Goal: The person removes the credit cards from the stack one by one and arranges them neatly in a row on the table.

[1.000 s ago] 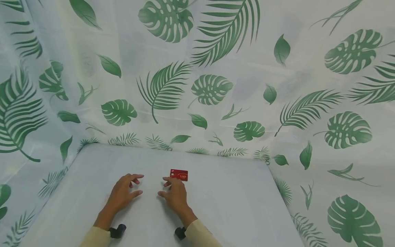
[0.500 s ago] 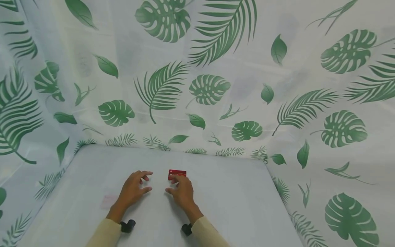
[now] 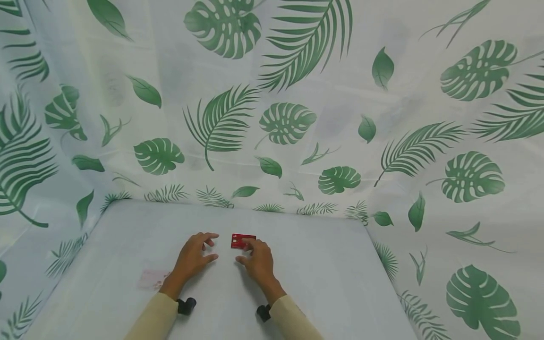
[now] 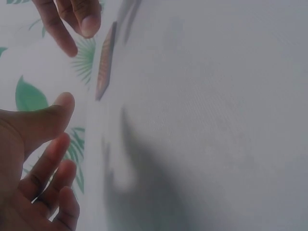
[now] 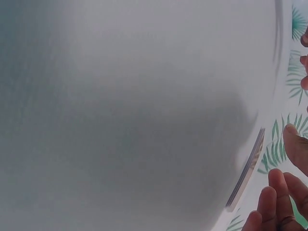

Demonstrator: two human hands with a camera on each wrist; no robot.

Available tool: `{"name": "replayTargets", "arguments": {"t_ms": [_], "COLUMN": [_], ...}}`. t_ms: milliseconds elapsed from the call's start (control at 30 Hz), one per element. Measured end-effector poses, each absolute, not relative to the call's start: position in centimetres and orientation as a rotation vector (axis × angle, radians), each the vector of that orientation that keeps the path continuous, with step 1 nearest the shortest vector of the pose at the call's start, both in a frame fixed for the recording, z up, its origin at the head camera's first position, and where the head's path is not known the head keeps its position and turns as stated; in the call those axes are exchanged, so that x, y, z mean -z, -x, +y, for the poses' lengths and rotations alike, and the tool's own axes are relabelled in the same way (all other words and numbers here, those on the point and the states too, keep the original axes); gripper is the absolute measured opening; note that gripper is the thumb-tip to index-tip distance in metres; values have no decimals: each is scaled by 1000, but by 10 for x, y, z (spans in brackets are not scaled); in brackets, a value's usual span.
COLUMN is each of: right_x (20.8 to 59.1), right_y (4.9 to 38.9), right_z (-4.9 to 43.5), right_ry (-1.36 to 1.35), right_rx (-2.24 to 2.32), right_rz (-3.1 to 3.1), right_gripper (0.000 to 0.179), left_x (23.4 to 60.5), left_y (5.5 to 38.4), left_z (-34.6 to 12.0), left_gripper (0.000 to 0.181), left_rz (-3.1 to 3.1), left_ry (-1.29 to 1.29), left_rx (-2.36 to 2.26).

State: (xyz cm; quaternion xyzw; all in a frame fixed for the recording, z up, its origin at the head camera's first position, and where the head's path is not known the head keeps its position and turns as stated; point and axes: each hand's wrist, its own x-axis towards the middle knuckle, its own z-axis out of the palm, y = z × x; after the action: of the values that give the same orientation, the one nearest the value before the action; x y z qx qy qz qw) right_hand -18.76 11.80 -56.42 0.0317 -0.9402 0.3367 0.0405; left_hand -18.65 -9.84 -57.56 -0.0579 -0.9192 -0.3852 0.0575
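A red card (image 3: 238,240) with a small chip-like square lies flat on the white table, its right part hidden behind fingers. My right hand (image 3: 260,260) hovers just over the card's near right side, fingers bent and thumb apart. In the right wrist view the card (image 5: 246,171) appears almost edge-on, with a gap between it and my right hand (image 5: 284,192). To the left of the card is my left hand (image 3: 193,255), its thumb and fingers spread and holding nothing. The left wrist view shows the card (image 4: 106,62) beyond my left hand (image 4: 38,159).
A faint pink rectangle (image 3: 152,279) shows on the table beside my left wrist. White cloth with green leaf prints (image 3: 289,156) hangs behind the table and along both sides. Dark wrist cameras (image 3: 186,306) sit at the sleeve cuffs.
Both hands have shifted to the right and slightly forward, my right hand now covering the card's right part. The pink rectangle has come into sight. The card stays in place.
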Motion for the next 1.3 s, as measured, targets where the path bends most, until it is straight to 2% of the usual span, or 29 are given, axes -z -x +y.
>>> {"name": "replayTargets", "arguments": {"t_ms": [600,1300], "right_x": [568,581], "right_y": [210,231], "right_z": [139,150], "right_ry": [-32,-10], "right_rx": [-1005,-947], "right_rz": [-2887,-2974], "right_gripper": [52,55], "left_x": [582,590], "left_y": [204,226], "left_z": [-76,-55], "left_gripper": [60,59], "left_rz": [-2801,-2876], "left_ry": [177,195], "left_rx": [1158,1136]}}
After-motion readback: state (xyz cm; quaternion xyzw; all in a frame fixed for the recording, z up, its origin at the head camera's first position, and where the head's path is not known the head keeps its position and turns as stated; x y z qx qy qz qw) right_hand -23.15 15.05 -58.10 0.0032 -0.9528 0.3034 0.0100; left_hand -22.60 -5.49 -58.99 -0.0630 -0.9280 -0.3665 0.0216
